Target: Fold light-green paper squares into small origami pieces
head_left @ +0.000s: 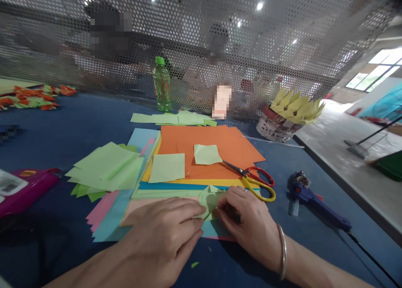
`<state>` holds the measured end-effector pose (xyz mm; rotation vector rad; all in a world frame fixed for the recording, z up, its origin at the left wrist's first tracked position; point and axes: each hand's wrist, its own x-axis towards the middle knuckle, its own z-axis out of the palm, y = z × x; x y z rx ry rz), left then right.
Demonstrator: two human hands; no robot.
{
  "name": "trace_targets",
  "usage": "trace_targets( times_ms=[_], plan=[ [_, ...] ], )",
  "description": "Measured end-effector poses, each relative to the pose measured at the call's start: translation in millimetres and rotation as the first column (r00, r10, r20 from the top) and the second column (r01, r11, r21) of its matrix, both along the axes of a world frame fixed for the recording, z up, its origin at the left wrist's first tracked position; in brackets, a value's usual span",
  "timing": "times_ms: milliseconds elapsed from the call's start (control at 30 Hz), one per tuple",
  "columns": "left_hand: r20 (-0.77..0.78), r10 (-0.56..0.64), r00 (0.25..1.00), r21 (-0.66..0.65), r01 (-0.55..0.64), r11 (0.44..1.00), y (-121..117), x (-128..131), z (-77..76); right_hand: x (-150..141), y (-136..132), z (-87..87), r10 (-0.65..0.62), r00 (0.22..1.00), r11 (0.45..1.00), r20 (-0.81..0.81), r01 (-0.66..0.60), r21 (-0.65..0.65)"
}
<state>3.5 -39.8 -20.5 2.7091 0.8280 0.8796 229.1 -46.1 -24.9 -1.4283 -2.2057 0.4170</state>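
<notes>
A small piece of light green paper (209,204), partly folded with a raised point, lies on the front of a layered stack of coloured sheets. My left hand (163,233) has its fingers together, their tips on the paper's left side. At its right side, my right hand (248,221), with a bracelet on the wrist, pinches the paper between thumb and curled fingers. Both hands cover parts of it. Scissors (243,172) with red and yellow handles lie just beyond my right hand. Two light green squares, one flat (167,167) and one creased (206,154), rest on the orange sheets (220,139).
Green sheets (106,168) are piled at left, beside a magenta object (34,189). A blue glue gun (323,210) with a cord lies at right. Behind stand a green bottle (161,86), green strips (176,118) and a pot with yellow paper points (279,122), before a perforated screen (188,36).
</notes>
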Motion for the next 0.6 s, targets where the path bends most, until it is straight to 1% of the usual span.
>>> trace_targets(
  times_ms=[133,267,367,500,600],
  plan=[
    [-0.060,-0.027,0.998,0.017,0.028,0.999,0.9,0.9,0.8,-1.5,0.5,-0.4,-0.012,1.000,1.000,0.013,0.012,-0.015],
    [-0.113,-0.018,0.993,0.011,0.019,1.000,0.0,2.1,1.2,-0.2,1.1,2.1,-0.003,1.000,0.999,0.000,0.003,-0.040],
    [-0.126,-0.016,0.992,-0.001,0.016,1.000,0.0,2.0,1.1,5.6,3.2,7.9,0.011,0.999,0.994,-0.034,-0.015,-0.105],
    [-0.114,-0.024,0.993,-0.006,0.023,1.000,1.2,1.5,0.1,17.1,7.1,16.1,-0.011,0.997,0.981,-0.080,-0.005,-0.192],
    [-0.118,-0.013,0.993,-0.008,0.012,1.000,1.7,1.6,-1.4,22.4,8.4,18.1,0.015,0.994,0.965,-0.105,-0.042,-0.260]
  ],
)
